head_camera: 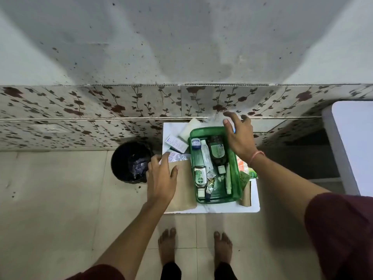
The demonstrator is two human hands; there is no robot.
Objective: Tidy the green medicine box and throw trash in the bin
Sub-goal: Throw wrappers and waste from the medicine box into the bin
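While the translucent green plastic medicine box (pixel 217 196) sits on the small white counter (pixel 222 209) against the flowered wall tiles, its long right side lies close to the counter's right edge and its near end stops just short of the front edge. Two dark bottles, tubes and a small round tin lie inside. The right hand (pixel 239 138) hovers spread and empty over the box's far right corner. The left hand (pixel 161 176), fingers loose and grasping nothing, rests over a brown paper envelope (pixel 184 190) near silver blister strips (pixel 178 157). A round black bin (pixel 130 161) stands on the tiled floor just left of the counter.
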